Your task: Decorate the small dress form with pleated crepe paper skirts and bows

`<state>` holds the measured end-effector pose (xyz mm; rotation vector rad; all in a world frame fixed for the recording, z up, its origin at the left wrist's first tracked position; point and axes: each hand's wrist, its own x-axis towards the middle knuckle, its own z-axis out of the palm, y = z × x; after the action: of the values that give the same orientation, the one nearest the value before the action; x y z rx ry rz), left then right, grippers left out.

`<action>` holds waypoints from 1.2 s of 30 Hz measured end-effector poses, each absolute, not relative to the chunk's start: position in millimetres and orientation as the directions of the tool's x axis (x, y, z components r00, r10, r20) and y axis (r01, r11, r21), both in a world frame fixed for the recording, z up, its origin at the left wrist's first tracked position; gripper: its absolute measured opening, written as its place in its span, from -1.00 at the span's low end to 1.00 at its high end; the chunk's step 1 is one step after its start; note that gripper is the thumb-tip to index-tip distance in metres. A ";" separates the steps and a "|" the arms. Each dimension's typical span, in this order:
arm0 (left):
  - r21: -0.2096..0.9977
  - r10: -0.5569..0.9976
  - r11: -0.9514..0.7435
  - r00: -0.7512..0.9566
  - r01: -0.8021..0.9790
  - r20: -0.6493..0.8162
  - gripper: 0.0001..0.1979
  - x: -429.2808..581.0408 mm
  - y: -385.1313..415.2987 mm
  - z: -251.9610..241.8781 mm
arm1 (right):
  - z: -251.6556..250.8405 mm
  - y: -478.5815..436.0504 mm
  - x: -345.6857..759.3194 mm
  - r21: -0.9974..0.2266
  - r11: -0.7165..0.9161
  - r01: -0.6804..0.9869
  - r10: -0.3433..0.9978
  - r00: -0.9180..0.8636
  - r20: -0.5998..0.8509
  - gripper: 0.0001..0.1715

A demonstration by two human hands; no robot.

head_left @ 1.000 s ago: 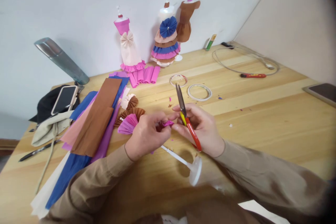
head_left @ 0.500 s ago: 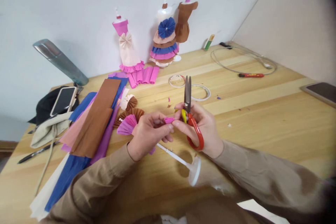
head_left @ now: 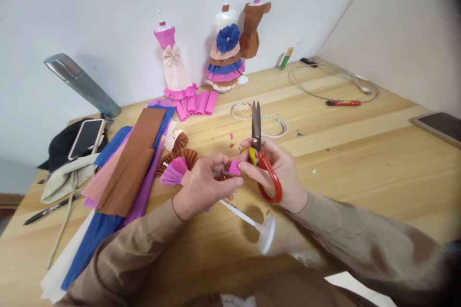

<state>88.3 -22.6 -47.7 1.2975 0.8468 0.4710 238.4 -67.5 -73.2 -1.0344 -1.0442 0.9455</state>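
My right hand (head_left: 279, 170) is closed on red-handled scissors (head_left: 268, 177), whose dark blades point up. One handle loop has a yellow inner part. Between the same hand's thumb and finger is a small piece of pink crepe paper (head_left: 235, 168). My left hand (head_left: 201, 180) has its curled fingertips at the paper's left edge, its thumb stretched just below; part of that grip is hidden. Beneath my hands lies a white doll stand (head_left: 266, 234) with a round base, tipped on its side. Pleated pink paper (head_left: 175, 171) lies beside my left wrist.
Dress forms in paper dresses, one pink and cream (head_left: 176, 67), one layered (head_left: 226, 64), one brown (head_left: 252, 31), stand by the wall. Paper strips (head_left: 131, 168) lie left. Tape rolls (head_left: 274, 126), a red cutter (head_left: 343, 103), a cable and a phone (head_left: 439, 124) lie beyond.
The pink paper has turned to show a flatter, squarer face. My left thumb has moved off it, lower and to the right. The scissors stay in my right hand.
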 end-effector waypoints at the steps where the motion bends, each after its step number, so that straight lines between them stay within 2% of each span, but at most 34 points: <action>1: 0.958 0.717 0.256 0.639 0.127 -0.277 -0.72 88.4 -22.6 -47.7 | -73.2 -67.4 238.4 -0.962 0.238 -0.133 0.948 0.248 0.200 -0.53; 7: 0.966 0.757 0.229 0.602 0.120 -0.254 -0.72 86.6 -23.0 -49.7 | -73.9 -68.3 235.4 -0.966 0.160 -0.205 0.971 0.209 0.117 -0.51; 10: 0.962 0.759 0.249 0.594 0.114 -0.266 -0.69 84.7 -21.1 -49.7 | -72.0 -66.3 242.6 -0.977 0.117 -0.175 0.987 0.126 0.096 -0.51; 12: 0.962 0.763 0.260 0.592 0.085 -0.259 -0.69 82.7 -18.4 -48.7 | -69.3 -64.4 254.8 -0.988 0.136 -0.075 0.991 0.028 0.134 -0.53; 14: 0.963 0.773 0.265 0.587 0.048 -0.242 -0.71 80.2 -15.1 -47.1 | -66.7 -63.0 270.6 -0.971 0.222 0.088 0.970 -0.117 0.211 -0.52; 17: 0.967 0.782 0.254 0.583 0.025 -0.220 -0.74 76.3 -10.7 -44.0 | -65.3 -61.9 290.6 -0.873 0.356 0.333 0.917 -0.306 0.257 -0.48; 19: 0.972 0.799 0.234 0.567 0.010 -0.198 -0.78 74.3 -8.6 -42.2 | -65.1 -61.5 296.3 -0.788 0.406 0.463 0.899 -0.355 0.254 -0.42; 22: 0.980 0.836 0.197 0.525 -0.014 -0.161 -0.85 73.0 -6.7 -40.6 | -62.5 -61.1 294.3 -0.704 0.428 0.566 0.889 -0.402 0.218 -0.38; 25: 0.989 0.852 0.149 0.510 -0.018 -0.119 -0.86 73.3 -5.7 -40.1 | -57.9 -60.9 288.3 -0.682 0.418 0.601 0.889 -0.427 0.168 -0.44; 36: 0.995 0.854 0.089 0.510 0.053 -0.104 -0.91 68.7 0.4 -34.5 | -45.5 -46.9 281.6 -0.684 0.434 0.587 0.875 -0.457 0.163 -0.54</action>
<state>68.7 0.4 -34.5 1.3635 0.8701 0.7246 281.6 -46.9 -45.5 -1.2288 -2.1872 0.7570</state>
